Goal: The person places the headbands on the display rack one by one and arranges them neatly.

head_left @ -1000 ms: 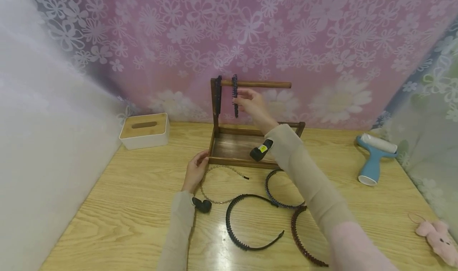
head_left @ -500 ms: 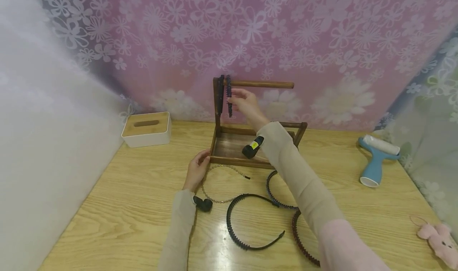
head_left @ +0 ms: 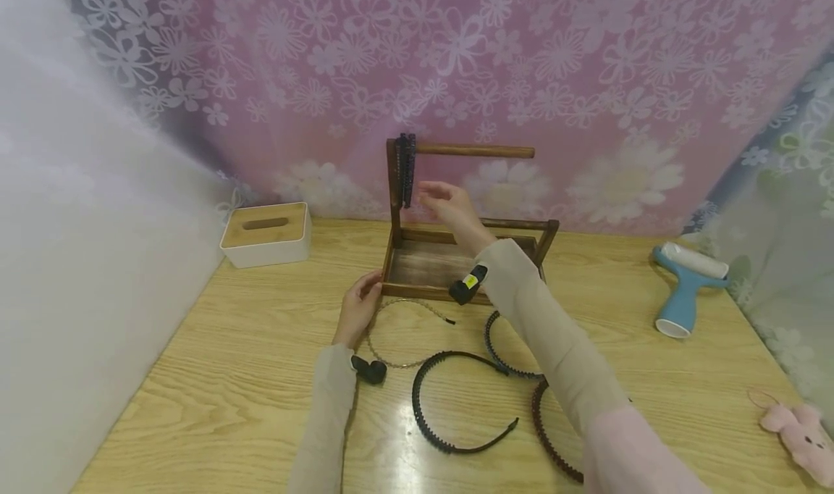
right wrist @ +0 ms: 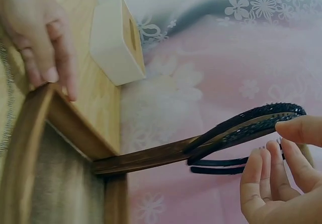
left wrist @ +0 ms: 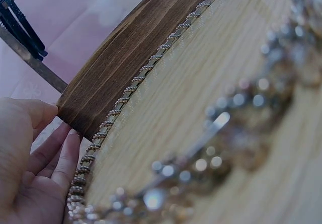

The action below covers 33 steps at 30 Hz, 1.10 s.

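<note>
A dark wooden rack (head_left: 417, 291) with a tray base stands at the back of the table, a rod (head_left: 482, 151) reaching right from its upright post. Two black sparkly headbands (right wrist: 251, 123) hang side by side on the rod, close to the post. My right hand (head_left: 449, 208) is just right of them, fingers loosely bent and holding nothing. My left hand (head_left: 358, 309) pinches the front left corner of the tray between thumb and fingers. Beside that hand lies a beaded headband (left wrist: 136, 85), its near part blurred in the left wrist view.
On the table in front lie a black headband (head_left: 417, 400), a dark blue one (head_left: 491, 345) and a brown one (head_left: 541, 429), partly under my right arm. A tissue box (head_left: 274, 248) stands left; a blue lint roller (head_left: 680, 302) and pink plush toy (head_left: 804, 440) lie right.
My right hand slid a sparkly headband left along the rod up to the other one, then let it go and drew slightly down and away. My left hand has stayed at the tray corner.
</note>
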Tool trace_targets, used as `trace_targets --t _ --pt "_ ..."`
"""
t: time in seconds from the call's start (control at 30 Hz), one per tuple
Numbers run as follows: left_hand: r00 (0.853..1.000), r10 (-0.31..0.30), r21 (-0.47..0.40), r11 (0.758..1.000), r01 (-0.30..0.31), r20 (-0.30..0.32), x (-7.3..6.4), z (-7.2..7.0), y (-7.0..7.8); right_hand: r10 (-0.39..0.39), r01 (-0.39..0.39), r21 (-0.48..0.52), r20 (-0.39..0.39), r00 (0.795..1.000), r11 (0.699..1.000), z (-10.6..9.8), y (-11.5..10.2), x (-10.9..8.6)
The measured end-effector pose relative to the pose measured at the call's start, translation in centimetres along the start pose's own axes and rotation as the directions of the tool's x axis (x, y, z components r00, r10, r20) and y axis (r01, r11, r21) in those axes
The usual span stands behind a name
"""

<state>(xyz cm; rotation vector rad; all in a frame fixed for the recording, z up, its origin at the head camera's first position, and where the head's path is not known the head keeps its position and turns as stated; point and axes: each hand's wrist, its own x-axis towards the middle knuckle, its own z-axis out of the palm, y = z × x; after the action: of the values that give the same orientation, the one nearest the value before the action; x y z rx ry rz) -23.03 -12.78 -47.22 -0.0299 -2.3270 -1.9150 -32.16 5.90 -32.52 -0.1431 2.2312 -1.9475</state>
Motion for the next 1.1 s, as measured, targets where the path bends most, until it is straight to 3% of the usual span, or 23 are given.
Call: trace_targets --t 0.27,0.5,0.67,0.83,1.1 --pt "1.0 -0.015 0.002 1.0 0.015 -0.026 1.6 0.0 -2.9 0.045 -0.046 0.025 0.025 0.999 0.999 -1.2 3.4 -2.1" --pt "1.0 -0.015 0.006 1.0 0.015 -0.018 1.9 0.0 -3.0 0.065 -0.063 -0.044 0.04 0.997 0.997 -3.2 6.7 -4.6" --pt "0.999 -0.038 0.008 0.999 0.038 -0.005 1.6 -0.2 -2.9 0.116 -0.104 -0.152 0.078 0.99 0.983 -5.0 8.6 -6.3" --pt "0.999 -0.045 -0.017 0.999 0.045 0.012 1.2 -0.2 -2.1 0.203 -0.145 -0.289 0.182 0.962 0.946 -7.3 10.3 -7.9" --pt "1.0 -0.026 -0.006 1.0 0.026 -0.016 1.4 0.6 -3.2 0.232 -0.08 -0.393 0.356 0.905 0.916 -10.8 13.2 -11.4"
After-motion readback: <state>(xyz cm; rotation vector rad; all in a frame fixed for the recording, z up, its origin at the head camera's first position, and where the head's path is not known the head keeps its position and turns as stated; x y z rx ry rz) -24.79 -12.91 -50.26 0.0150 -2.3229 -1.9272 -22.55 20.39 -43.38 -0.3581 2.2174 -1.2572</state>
